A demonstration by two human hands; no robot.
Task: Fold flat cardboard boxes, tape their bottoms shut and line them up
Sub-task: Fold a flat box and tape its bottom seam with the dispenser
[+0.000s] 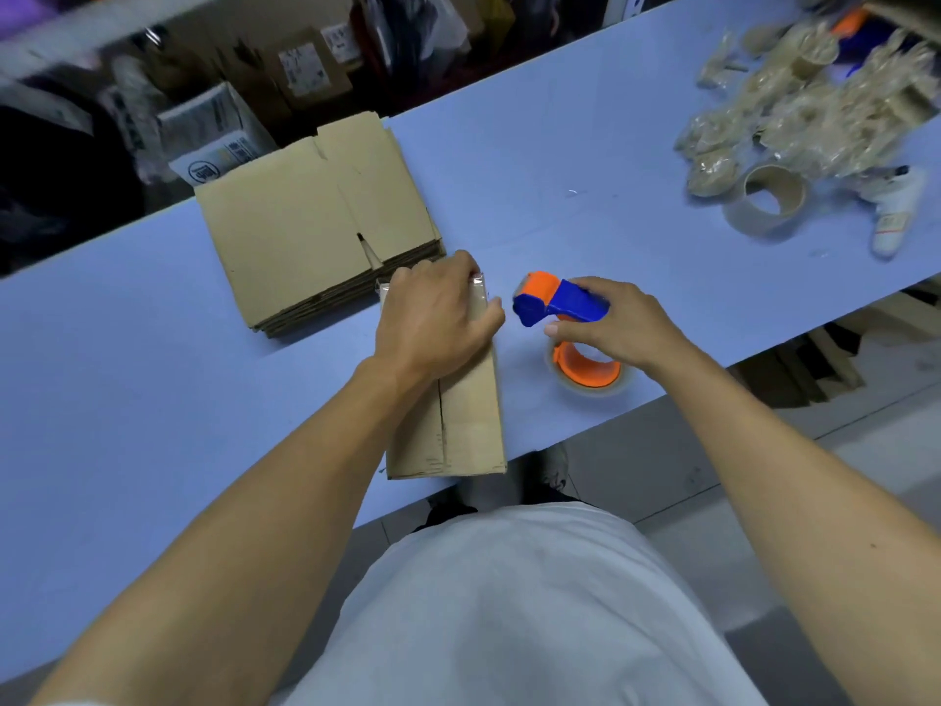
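A small folded cardboard box [461,425] stands on the blue table [153,389] near its front edge, bottom flaps up, with clear tape along the seam at its far end. My left hand [433,318] presses flat on the far part of the box. Just right of it, my right hand [616,323] grips the blue and orange tape dispenser [555,303], whose orange roll holder [588,366] rests on the table. A stack of flat cardboard boxes [305,226] lies behind the box, to the left.
At the back right lie a pile of used tape scraps and empty cores [794,104], a roll of clear tape [769,201] and a white bottle [896,211]. Labelled cartons [219,129] stand beyond the table's far edge. Flattened cardboard [814,364] lies under the table at right.
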